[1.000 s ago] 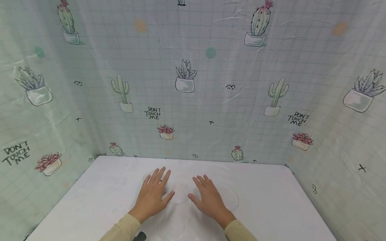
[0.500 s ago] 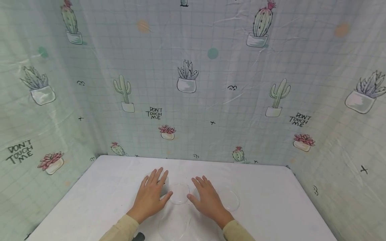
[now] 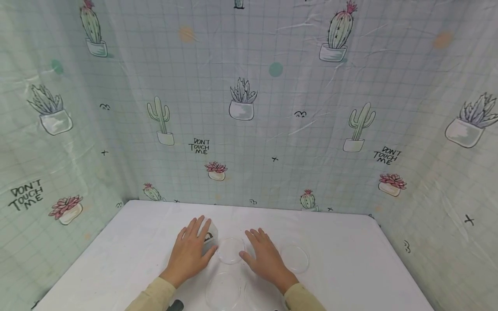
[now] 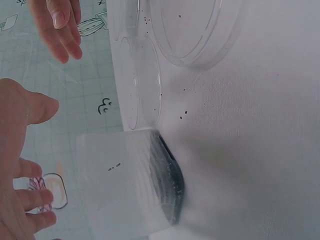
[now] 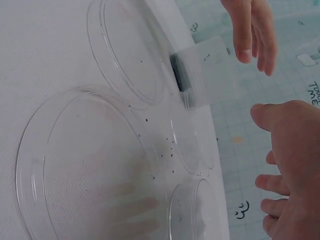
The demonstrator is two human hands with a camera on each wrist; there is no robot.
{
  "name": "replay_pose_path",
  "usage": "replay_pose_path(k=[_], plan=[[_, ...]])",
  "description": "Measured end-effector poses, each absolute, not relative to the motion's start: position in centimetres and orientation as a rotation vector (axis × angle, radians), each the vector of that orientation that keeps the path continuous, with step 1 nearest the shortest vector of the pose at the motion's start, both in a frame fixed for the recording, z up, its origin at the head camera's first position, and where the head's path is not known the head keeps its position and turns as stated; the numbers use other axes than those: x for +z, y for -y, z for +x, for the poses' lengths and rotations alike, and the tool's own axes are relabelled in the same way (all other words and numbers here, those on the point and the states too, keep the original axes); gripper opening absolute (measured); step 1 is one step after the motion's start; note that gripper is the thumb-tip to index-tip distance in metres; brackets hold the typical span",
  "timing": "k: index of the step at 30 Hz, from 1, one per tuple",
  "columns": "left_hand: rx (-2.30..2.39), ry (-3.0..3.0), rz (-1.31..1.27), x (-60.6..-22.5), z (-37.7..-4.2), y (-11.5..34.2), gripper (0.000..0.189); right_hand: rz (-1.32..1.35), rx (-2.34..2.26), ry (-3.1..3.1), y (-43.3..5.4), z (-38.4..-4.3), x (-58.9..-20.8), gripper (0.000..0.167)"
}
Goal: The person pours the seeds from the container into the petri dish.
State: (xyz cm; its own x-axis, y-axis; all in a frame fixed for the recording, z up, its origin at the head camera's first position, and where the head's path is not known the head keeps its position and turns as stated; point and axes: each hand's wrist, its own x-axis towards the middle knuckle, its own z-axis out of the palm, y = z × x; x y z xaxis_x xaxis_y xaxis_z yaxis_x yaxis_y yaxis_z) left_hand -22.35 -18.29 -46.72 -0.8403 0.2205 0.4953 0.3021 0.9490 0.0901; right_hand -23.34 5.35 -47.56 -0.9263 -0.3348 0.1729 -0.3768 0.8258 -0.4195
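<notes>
The left grip (image 3: 188, 255) and the right grip (image 3: 266, 259) are hovering above the white desk (image 3: 350, 263), both holding nothing, fingers extending loosely. Between them, at dial centre, a clear petri dish (image 3: 231, 250) is lying. From it, a translucent box (image 4: 112, 175) with a dark base is standing at 10 o'clock, apart from the left fingers. A second dish (image 3: 295, 259) is lying at 3 o'clock, a third dish (image 5: 95, 165) at 5, a fourth dish (image 3: 223, 292) at 6. Black specks (image 5: 146, 120) are dotting the desk.
</notes>
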Motion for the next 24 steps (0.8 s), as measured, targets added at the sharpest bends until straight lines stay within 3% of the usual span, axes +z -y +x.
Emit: replay_pose_path(k=[24], plan=[[-0.360, 2.552, -0.315, -47.5, -23.1, 19.6, 0.084, 0.609, 0.824, 2.920, -5.0, -23.9, -48.5, 0.065]])
